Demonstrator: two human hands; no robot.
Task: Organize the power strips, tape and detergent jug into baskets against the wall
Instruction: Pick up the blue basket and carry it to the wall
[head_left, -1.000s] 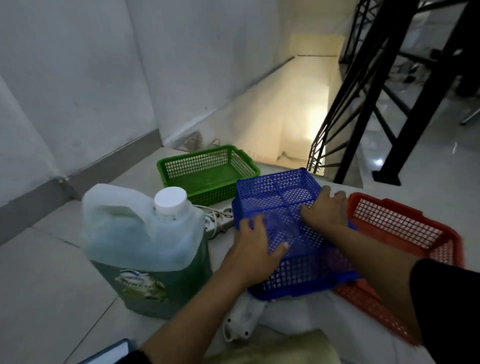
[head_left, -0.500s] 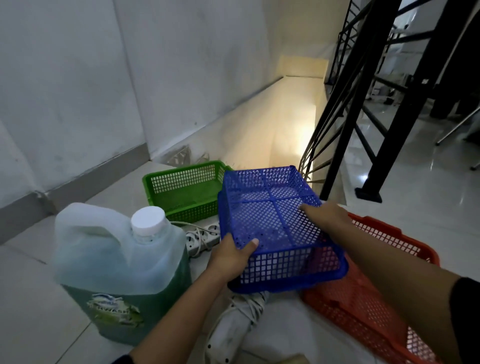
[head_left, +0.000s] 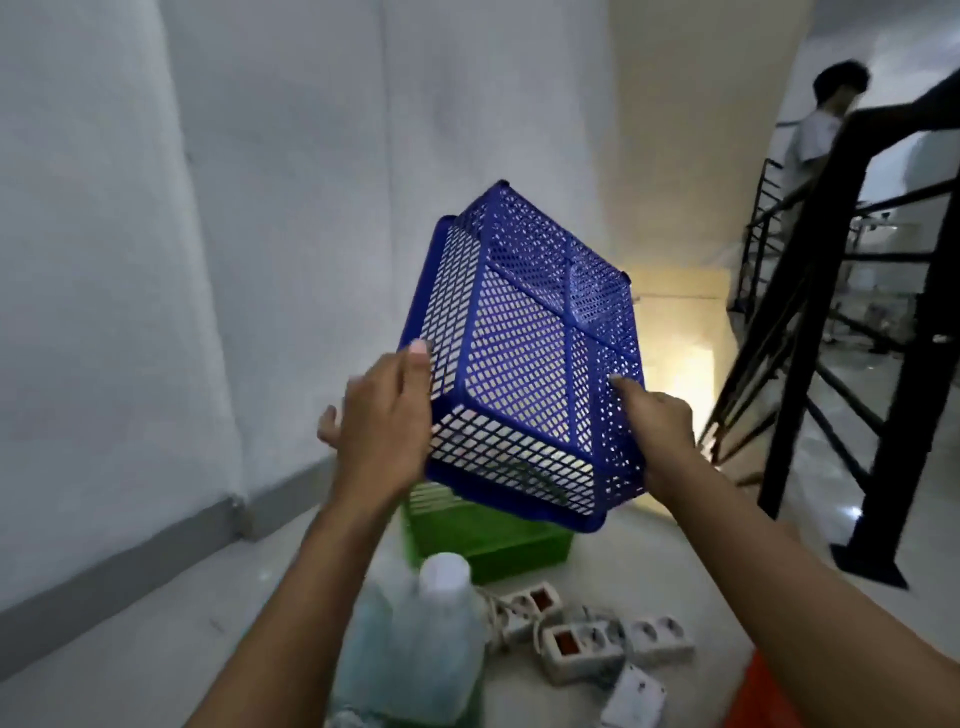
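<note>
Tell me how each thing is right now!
blue basket: lifted in the air, tilted, bottom facing the camera, empty
left hand: holds the basket's left side
right hand: holds its right side
green basket: on the floor, upright
detergent jug: standing, capped
power strips: loose on the floor

Blue basket (head_left: 524, 358) perforated plastic (slightly glossy)

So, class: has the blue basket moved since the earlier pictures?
Yes. The blue basket has gone up: it lay low beside the green basket, and both hands now hold it tilted in the air above that basket.
</note>
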